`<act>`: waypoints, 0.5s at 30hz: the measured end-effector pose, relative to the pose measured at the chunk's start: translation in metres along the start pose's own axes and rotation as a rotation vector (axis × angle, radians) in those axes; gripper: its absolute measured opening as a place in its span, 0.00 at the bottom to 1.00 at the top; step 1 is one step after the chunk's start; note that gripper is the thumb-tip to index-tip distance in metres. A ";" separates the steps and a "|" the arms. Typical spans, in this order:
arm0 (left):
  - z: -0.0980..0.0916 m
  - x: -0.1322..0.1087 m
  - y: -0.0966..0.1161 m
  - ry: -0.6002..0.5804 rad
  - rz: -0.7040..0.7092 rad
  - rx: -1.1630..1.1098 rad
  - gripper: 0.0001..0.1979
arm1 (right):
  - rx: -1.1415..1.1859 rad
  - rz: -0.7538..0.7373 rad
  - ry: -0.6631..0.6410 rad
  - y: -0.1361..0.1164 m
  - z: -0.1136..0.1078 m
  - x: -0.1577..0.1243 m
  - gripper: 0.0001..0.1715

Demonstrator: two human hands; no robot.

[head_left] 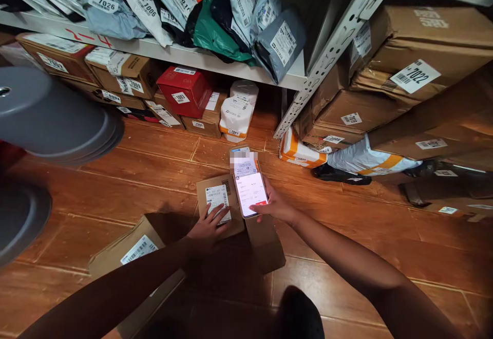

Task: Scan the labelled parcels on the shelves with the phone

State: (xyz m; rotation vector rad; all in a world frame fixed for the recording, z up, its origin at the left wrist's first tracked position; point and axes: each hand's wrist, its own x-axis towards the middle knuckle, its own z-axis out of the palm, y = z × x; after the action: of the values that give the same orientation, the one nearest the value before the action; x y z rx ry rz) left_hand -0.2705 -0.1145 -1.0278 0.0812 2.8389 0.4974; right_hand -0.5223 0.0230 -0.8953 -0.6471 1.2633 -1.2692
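Observation:
My right hand [274, 204] holds a phone [251, 195] with a lit screen, its thumb over the lower part of the screen. The phone is above a cardboard box [265, 244]. My left hand [208, 228] lies with spread fingers on a smaller cardboard box [203, 203], touching the lower part of its white label [216, 198]. Another open-looking box with a label [131, 241] is on the floor beneath my left forearm.
Bagged parcels [283, 41] fill a metal shelf [246, 71] ahead. Labelled boxes, one of them red [187, 92], stand below it. More boxes [435, 72] are stacked at the right by a slanted post [327, 51]. Grey stools [50, 113] are at the left.

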 end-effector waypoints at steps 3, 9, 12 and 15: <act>-0.001 0.000 0.001 -0.001 -0.007 0.003 0.45 | 0.001 -0.002 0.003 0.001 0.000 0.000 0.55; -0.001 -0.001 0.001 0.000 -0.004 -0.001 0.47 | 0.007 -0.011 0.011 0.003 -0.001 0.000 0.54; -0.001 -0.001 0.001 0.003 -0.001 0.002 0.47 | 0.011 -0.010 0.017 0.003 -0.001 0.000 0.55; -0.001 -0.002 0.002 0.005 -0.001 0.003 0.47 | 0.020 -0.002 0.011 0.002 -0.001 0.000 0.55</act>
State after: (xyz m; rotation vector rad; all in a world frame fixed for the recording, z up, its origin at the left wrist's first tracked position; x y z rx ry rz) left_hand -0.2693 -0.1134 -1.0259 0.0795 2.8445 0.4941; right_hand -0.5224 0.0241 -0.8972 -0.6286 1.2579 -1.2870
